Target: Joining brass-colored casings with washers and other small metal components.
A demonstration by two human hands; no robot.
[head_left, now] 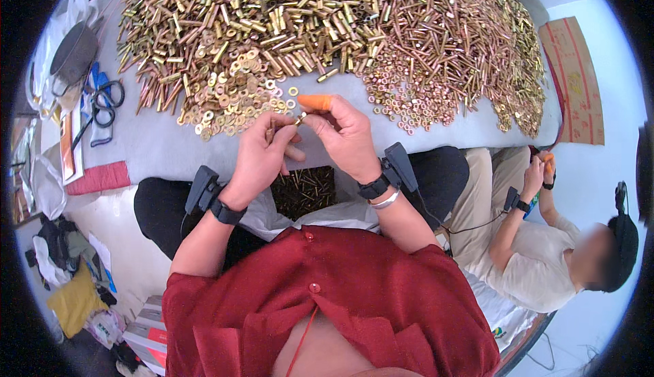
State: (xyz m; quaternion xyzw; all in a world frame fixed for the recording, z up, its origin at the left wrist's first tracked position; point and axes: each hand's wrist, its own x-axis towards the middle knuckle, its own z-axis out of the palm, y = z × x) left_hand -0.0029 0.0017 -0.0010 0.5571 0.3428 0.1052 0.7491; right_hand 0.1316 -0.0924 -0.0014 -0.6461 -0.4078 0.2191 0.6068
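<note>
My left hand [257, 151] and my right hand [346, 138] meet at the table's near edge, both closed in a pinch. Between their fingertips is a small brass-coloured metal fitting [300, 121]; fingers cover most of it, so its exact kind is unclear. An orange finger cot [315, 102] covers my right index finger. Just beyond the hands lies a heap of flat washers [235, 94], with one loose washer [293, 91] close to the right fingertips. Below my hands, between my legs, a dark container holds many slim metal bolts [303, 193].
Metal sleeves [272, 9] cover the table's far side. Hex nuts [409, 98] and thin bolts [518, 77] are heaped rightward. Black-handled scissors [105, 102] and a dark pot [73, 53] lie left. A co-worker [538, 261] sits at my right, near cardboard [573, 81].
</note>
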